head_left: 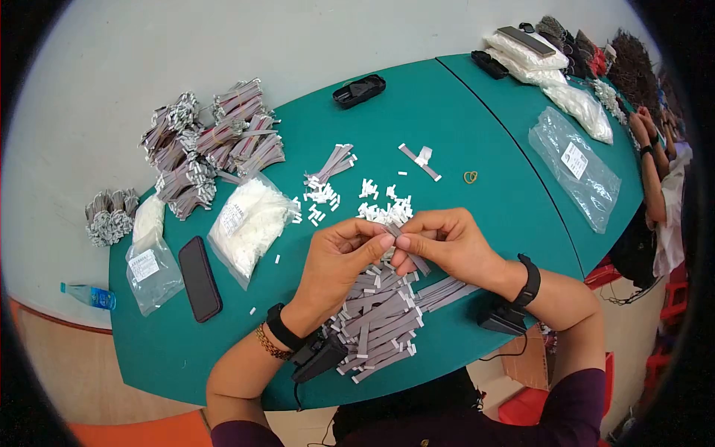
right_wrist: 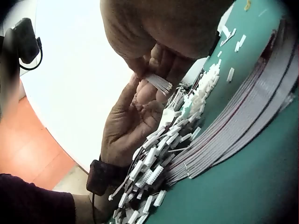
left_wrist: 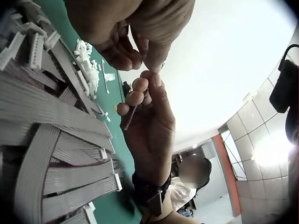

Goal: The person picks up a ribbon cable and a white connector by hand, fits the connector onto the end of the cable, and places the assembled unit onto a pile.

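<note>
Grey flat ribbon cable (head_left: 414, 259) sits pinched between both hands above the green table (head_left: 477, 223), left hand (head_left: 339, 264) and right hand (head_left: 447, 246) fingertips meeting on its end. Underneath lies a pile of grey connector-tipped cables (head_left: 380, 316). Clear plastic bags (head_left: 249, 223) carry white labels, print unreadable.

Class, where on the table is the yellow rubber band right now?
In the head view the yellow rubber band lies on the green table, right of the loose white connectors, beyond the right hand.
</note>
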### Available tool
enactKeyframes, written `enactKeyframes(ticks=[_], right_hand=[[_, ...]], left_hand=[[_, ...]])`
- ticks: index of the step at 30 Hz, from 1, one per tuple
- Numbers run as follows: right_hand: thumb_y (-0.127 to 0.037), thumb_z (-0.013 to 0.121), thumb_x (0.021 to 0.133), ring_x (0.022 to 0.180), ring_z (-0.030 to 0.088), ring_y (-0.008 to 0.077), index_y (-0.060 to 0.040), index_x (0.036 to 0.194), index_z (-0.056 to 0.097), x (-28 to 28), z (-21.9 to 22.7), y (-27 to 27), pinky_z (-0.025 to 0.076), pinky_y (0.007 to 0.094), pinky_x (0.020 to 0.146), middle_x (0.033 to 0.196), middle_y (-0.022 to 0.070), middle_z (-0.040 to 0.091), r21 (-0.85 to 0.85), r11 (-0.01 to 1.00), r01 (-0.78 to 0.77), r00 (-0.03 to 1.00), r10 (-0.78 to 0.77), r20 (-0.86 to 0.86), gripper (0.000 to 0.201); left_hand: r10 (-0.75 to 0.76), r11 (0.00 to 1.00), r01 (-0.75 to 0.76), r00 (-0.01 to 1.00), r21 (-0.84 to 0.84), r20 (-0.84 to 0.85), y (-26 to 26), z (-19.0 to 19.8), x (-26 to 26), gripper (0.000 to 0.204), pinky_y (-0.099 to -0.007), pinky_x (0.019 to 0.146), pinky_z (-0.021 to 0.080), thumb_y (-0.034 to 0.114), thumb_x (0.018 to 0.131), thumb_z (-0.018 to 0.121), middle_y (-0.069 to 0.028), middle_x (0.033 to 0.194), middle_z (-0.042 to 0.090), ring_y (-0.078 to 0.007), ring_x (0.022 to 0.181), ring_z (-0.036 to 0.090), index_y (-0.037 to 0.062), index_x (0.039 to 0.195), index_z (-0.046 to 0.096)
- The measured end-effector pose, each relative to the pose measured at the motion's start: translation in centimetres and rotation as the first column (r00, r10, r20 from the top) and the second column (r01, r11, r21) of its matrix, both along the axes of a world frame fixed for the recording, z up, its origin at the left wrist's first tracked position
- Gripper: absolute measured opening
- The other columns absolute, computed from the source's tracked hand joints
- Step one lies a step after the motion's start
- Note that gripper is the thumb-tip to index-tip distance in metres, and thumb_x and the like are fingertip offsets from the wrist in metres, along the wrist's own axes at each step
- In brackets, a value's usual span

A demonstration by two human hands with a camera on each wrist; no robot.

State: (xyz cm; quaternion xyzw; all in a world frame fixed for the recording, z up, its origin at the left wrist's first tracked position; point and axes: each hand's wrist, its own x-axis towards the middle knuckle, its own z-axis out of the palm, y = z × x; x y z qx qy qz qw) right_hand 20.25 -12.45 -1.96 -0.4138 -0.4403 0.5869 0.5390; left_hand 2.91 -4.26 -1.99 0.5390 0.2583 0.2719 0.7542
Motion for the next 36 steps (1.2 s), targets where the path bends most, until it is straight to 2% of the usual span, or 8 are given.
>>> enactKeyframes(ticks=[8,20,23,29,32,36], right_hand=[[-0.008,0.055,0.090,0.073,0.065,0.0140,0.0050,0.093,0.060,-0.22,0.00,-0.18,0.053,0.0230,0.066,0.082,0.0111,0.066,0.005,1.000,0.025,0.999,-0.026,0.032,0.015],[-0.008,0.055,0.090,0.075,0.065,0.0149,0.0053,0.093,0.061,-0.35,0.07,-0.22,0.054,0.0245,0.067,0.083,0.0114,0.066,0.026,0.998,0.056,0.998,-0.055,-0.011,0.015],[-0.008,0.055,0.090,0.075,0.065,0.0150,0.0050,0.093,0.061,-0.40,0.09,-0.24,0.054,0.0244,0.067,0.083,0.0115,0.066,0.009,0.999,0.035,0.999,-0.035,-0.005,0.015],[-0.008,0.055,0.090,0.075,0.065,0.0149,0.0047,0.091,0.060,-0.55,-0.03,-0.29,0.054,0.0239,0.067,0.082,0.0111,0.066,-0.003,1.000,0.022,1.000,-0.022,-0.001,0.014],[-0.007,0.054,0.090,0.074,0.065,0.0143,0.0043,0.089,0.060,-0.55,-0.17,-0.29,0.054,0.0234,0.066,0.081,0.0106,0.066,0.000,1.000,0.010,1.000,-0.010,0.004,0.013],[-0.007,0.054,0.090,0.072,0.065,0.0132,0.0033,0.086,0.059,-0.46,-0.31,-0.27,0.053,0.0227,0.065,0.079,0.0094,0.066,0.013,1.000,-0.007,1.000,0.007,0.023,0.012]], left_hand=[[0.011,1.000,-0.011,1.000,0.024,-0.010,-0.17,0.06,0.06,0.012,-0.0194,0.062,0.042,0.008,0.082,0.067,-0.0039,0.083,0.062,-0.0073,0.069,0.054,0.0003,0.089,0.061],[-0.005,0.997,0.012,0.995,-0.071,0.102,-0.50,0.17,0.17,0.010,-0.0201,0.064,0.042,0.008,0.084,0.064,-0.0040,0.084,0.062,-0.0075,0.071,0.053,0.0010,0.090,0.061],[0.002,1.000,-0.001,0.996,-0.009,0.092,-0.35,-0.25,0.11,0.010,-0.0233,0.073,0.047,0.006,0.085,0.062,-0.0054,0.085,0.064,-0.0097,0.079,0.059,-0.0002,0.093,0.063],[0.013,0.998,-0.016,0.999,0.063,0.048,-0.33,-0.06,0.08,0.012,-0.0228,0.073,0.048,0.006,0.084,0.064,-0.0071,0.085,0.065,-0.0097,0.078,0.060,-0.0018,0.093,0.063],[0.039,0.996,-0.043,0.998,0.081,0.043,-0.53,-0.09,0.26,0.011,-0.0209,0.064,0.043,0.006,0.082,0.065,-0.0054,0.086,0.063,-0.0084,0.073,0.055,-0.0006,0.091,0.064],[0.038,0.996,-0.041,0.998,0.078,0.048,-0.60,0.19,0.25,0.010,-0.0208,0.064,0.043,0.006,0.082,0.065,-0.0048,0.085,0.063,-0.0082,0.074,0.055,-0.0006,0.090,0.064]])
